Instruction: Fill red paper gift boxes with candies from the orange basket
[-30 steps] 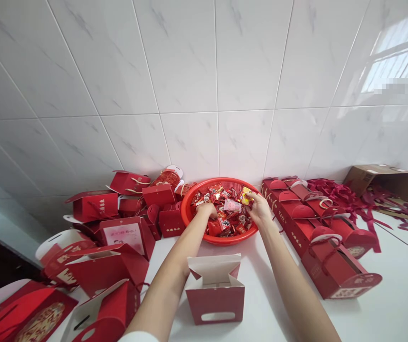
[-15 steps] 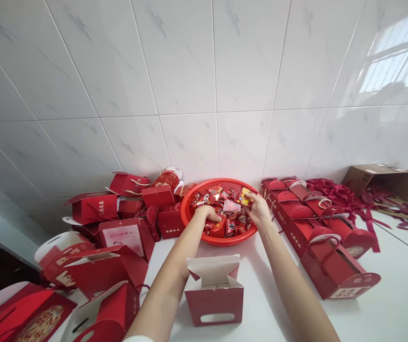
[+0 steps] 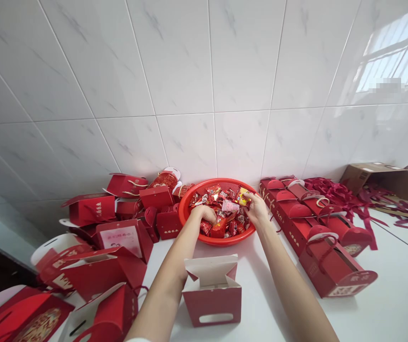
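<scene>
A round red plastic basket (image 3: 221, 241) full of wrapped sweets (image 3: 231, 223) stands against the tiled wall. My left hand (image 3: 205, 214) reaches into its left side, fingers bent down among the sweets, so what they hold is hidden. At the basket's right side my right hand (image 3: 255, 205) pinches a yellow-wrapped sweet (image 3: 242, 195). A pink-wrapped sweet (image 3: 230, 205) lies between the hands. Between my forearms, an open red box (image 3: 212, 304) stands upright on the white table with its top flaps up.
Many red boxes (image 3: 97, 209) crowd the left side. Closed red boxes with handles (image 3: 335, 266) stand in rows on the right. Behind them lie dark red ribbons (image 3: 332, 192) and an open cardboard box (image 3: 385, 178) on its side.
My left hand has shifted slightly up and left within the basket, and more of the red sweets beside its fingers show. My right hand stays at the yellow sweet.
</scene>
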